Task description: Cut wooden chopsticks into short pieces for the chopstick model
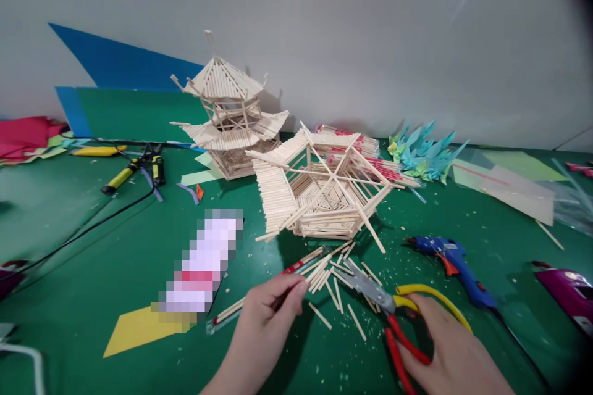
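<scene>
My left hand [273, 311] is closed in a pinch on a few thin wooden sticks [319, 268], which point up and to the right. In my right hand [447, 345] is a pair of scissors [370, 287] with red and yellow handles; its blades lie just over cut stick pieces [356, 321] scattered on the green table. Directly behind stands a half-roofed stick frame [331, 197], one side covered with close-laid sticks and the rest bare spokes. A clear packet of sticks [225, 311] runs beneath my left hand, partly hidden by it.
A tiered stick pagoda [227, 111] stands at the back. A blue glue gun [456, 265] with its cord lies to the right, yellow-black pliers [134, 170] to the left. Stick bundles [370, 157] and a teal folded-paper piece [426, 151] are behind. Yellow paper [134, 330] lies front left.
</scene>
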Available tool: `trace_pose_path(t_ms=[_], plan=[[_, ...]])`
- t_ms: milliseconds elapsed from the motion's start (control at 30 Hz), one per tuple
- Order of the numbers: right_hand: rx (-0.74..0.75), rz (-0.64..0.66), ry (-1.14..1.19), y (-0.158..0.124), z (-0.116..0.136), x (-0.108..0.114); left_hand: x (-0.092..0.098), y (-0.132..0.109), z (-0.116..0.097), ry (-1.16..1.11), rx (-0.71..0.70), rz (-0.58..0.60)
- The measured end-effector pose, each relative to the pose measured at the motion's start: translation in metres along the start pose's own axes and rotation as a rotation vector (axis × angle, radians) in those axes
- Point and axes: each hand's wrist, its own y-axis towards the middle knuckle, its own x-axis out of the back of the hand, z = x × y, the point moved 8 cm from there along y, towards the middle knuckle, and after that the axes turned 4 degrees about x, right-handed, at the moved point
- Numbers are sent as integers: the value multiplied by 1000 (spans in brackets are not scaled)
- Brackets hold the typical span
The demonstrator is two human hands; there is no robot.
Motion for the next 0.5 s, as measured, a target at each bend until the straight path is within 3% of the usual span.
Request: trace_pose_path(t_ms=[167, 233, 333, 400, 500], plan=[[134, -79, -199, 1, -1, 7, -24, -8, -11, 208, -135, 82], [202, -172, -209, 0, 14, 22, -33, -10, -15, 273, -185, 140], [354, -305, -170, -1, 55, 47, -46, -15, -20, 381, -264, 229], [513, -214, -158, 0, 88, 45, -58, -21, -18, 470, -332, 317], [700, 83, -178, -4, 118, 16, -72, -35, -2, 543, -403, 449]])
